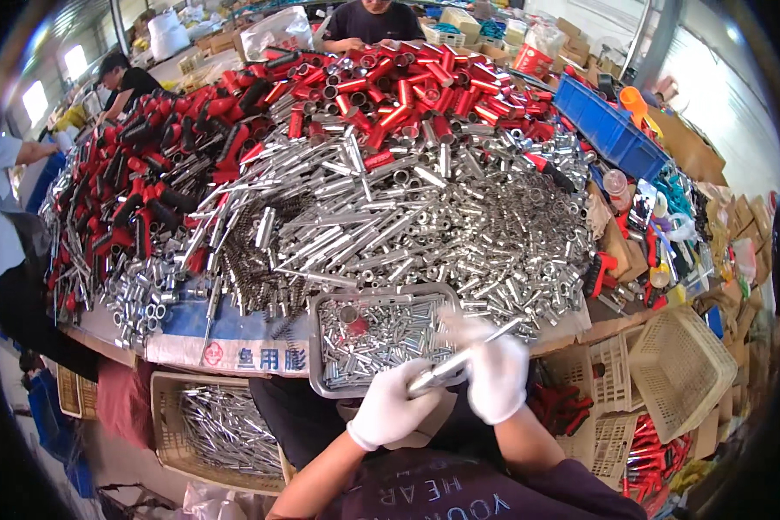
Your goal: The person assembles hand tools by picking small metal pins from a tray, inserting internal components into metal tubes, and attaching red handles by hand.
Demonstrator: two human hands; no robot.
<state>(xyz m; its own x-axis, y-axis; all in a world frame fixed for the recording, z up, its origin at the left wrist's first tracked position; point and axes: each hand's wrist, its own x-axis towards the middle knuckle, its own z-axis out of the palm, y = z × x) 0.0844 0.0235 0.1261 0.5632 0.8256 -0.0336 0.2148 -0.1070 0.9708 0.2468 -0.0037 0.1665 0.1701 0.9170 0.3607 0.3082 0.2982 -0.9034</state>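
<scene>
My left hand (393, 406), in a white glove, is closed around the thick end of a shiny silver metal tube with a thin rod (446, 368) reaching up and to the right. My right hand (497, 374), also gloved in white, is against the rod's middle; motion smears its fingers, so their grip is unclear. Just beyond both hands stands a grey plastic tray (315, 347) of small silver pins (381, 334). A red cylindrical piece (353, 321) stands among the pins at the tray's left.
Beyond the tray rises a heap of silver tubes and rods (355, 234), springs (529, 204), red sleeves (399, 95) and red-black handles (147, 204). A blue crate (611, 130) sits back right. Beige baskets (208, 468) stand below the table edge. Other people (377, 26) work across the table and far left.
</scene>
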